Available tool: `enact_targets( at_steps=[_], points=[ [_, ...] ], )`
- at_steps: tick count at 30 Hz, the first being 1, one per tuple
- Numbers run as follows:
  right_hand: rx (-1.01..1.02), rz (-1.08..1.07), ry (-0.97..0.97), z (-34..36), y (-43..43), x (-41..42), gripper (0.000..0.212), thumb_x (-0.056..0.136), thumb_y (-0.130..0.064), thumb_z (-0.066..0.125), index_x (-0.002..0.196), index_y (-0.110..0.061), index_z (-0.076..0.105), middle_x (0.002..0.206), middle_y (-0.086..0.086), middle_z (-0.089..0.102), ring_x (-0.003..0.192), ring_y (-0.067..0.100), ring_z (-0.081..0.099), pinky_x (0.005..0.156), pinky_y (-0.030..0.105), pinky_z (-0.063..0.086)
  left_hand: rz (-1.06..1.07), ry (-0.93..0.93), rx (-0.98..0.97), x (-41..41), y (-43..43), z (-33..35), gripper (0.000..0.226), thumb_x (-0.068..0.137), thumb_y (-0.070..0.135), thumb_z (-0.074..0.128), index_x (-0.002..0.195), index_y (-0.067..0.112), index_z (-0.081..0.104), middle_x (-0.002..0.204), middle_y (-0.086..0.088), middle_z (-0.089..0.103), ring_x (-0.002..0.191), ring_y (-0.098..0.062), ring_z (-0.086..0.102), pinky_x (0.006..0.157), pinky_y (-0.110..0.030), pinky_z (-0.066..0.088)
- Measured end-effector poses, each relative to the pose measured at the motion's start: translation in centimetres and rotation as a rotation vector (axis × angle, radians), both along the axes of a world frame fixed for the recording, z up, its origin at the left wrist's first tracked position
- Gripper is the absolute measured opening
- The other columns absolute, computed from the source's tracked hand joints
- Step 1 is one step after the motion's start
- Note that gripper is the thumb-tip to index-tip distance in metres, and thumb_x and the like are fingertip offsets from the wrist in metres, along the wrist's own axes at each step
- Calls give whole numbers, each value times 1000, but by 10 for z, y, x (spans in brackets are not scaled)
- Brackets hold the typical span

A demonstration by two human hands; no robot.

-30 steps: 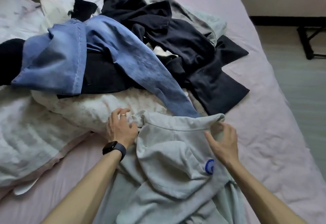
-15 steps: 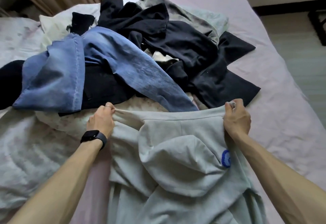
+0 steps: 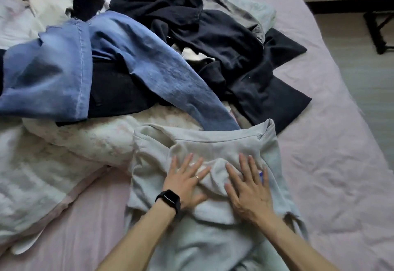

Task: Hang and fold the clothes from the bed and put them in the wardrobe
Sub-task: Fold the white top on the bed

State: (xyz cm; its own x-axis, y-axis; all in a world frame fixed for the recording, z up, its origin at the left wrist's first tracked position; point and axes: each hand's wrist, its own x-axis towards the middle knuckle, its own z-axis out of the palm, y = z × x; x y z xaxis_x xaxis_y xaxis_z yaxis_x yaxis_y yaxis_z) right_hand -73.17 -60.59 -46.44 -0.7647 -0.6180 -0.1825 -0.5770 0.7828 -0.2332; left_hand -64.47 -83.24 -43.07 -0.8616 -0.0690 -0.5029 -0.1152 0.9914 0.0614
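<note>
Faded blue denim jeans (image 3: 53, 78) sprawl across the upper left. At lower centre, the left hand (image 3: 185, 183), then the right hand (image 3: 249, 191), press flat with fingers spread wide on the pale grey cotton hoodie (image 3: 213, 142), which lies on the pink bedsheet (image 3: 330, 164).

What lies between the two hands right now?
Head view: a bunched ridge of the hood of the grey hoodie, with the left hand and the right hand flat either side.

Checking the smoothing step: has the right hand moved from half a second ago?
Yes. The right hand left the hoodie corner by the dark clothes and came toward the person, flat on the hood.
</note>
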Motion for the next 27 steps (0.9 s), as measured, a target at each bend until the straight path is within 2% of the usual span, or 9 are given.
enact_targets(
  at_steps=[3, 5, 8, 10, 13, 16, 19, 23, 27],
  points=[
    [277, -70, -104, -17, 37, -3, 67, 95, -72, 14, 157, -50, 1, 163, -12, -29, 152, 24, -25, 119, 64, -2, -14, -74, -125, 22, -38, -12, 91, 88, 76, 38, 144, 53, -31, 159, 12, -33, 147, -18, -30, 100, -52, -38],
    [316, -94, -116, -15, 45, -5, 69, 94, -73, 12, 157, -49, -5, 162, -8, -34, 148, 26, -34, 119, 65, -6, 6, -142, -153, 19, -36, -14, 93, 90, 73, 41, 145, 51, -31, 158, 10, -36, 146, -18, -31, 104, -56, -34],
    [230, -85, -110, 7, 34, 9, 72, 94, -71, 23, 158, -45, 3, 167, 3, -22, 152, 30, -24, 118, 65, -3, 123, -157, -178, 8, -2, -6, 97, 89, 53, 52, 151, 44, -22, 160, -1, -33, 147, -28, -30, 109, -65, -22],
    [110, -15, -89, 13, 41, 34, 73, 92, -68, 35, 158, -43, 15, 170, 6, -4, 155, 33, -9, 118, 65, 4, 189, -10, -67, 10, 32, 2, 97, 82, 41, 50, 155, 39, -14, 163, -4, -27, 150, -30, -23, 113, -62, -17],
    [141, 76, -101, 11, 74, 80, 70, 92, -66, 36, 156, -39, 28, 168, 9, 12, 155, 37, 6, 116, 68, 13, 47, 47, 120, 53, 83, -4, 79, 88, 51, 33, 157, 41, -5, 162, 5, -27, 152, -21, -19, 114, -57, -19],
    [274, -49, -201, 4, 107, 118, 68, 94, -64, 24, 157, -40, 23, 168, 5, 9, 155, 31, 3, 118, 66, 12, 106, -97, 95, 108, 110, -25, 70, 98, 59, 21, 151, 43, -22, 162, 6, -28, 144, -22, -36, 112, -60, -23],
    [249, -149, -290, 7, 130, 138, 64, 99, -59, 32, 159, -44, 13, 169, 4, -3, 156, 27, -10, 121, 58, 5, 222, -99, 79, 132, 139, -25, 76, 98, 59, 23, 156, 31, -18, 162, 1, -30, 145, -28, -35, 114, -64, -15],
    [7, -410, -233, 28, 159, 152, 69, 93, -46, 52, 155, -17, 38, 163, 21, 22, 149, 42, 24, 119, 54, 25, 308, -86, 158, 159, 189, -5, 77, 95, 63, 24, 159, 31, -5, 165, -4, -20, 151, -32, -20, 116, -61, -10],
    [-41, -644, -315, 39, 179, 135, 72, 96, -43, 60, 157, -18, 31, 163, 14, 25, 147, 35, 27, 119, 47, 20, 354, -118, 250, 179, 255, 15, 84, 93, 65, 36, 159, 32, -5, 164, -6, -22, 151, -32, -20, 118, -63, -4]
  ],
)
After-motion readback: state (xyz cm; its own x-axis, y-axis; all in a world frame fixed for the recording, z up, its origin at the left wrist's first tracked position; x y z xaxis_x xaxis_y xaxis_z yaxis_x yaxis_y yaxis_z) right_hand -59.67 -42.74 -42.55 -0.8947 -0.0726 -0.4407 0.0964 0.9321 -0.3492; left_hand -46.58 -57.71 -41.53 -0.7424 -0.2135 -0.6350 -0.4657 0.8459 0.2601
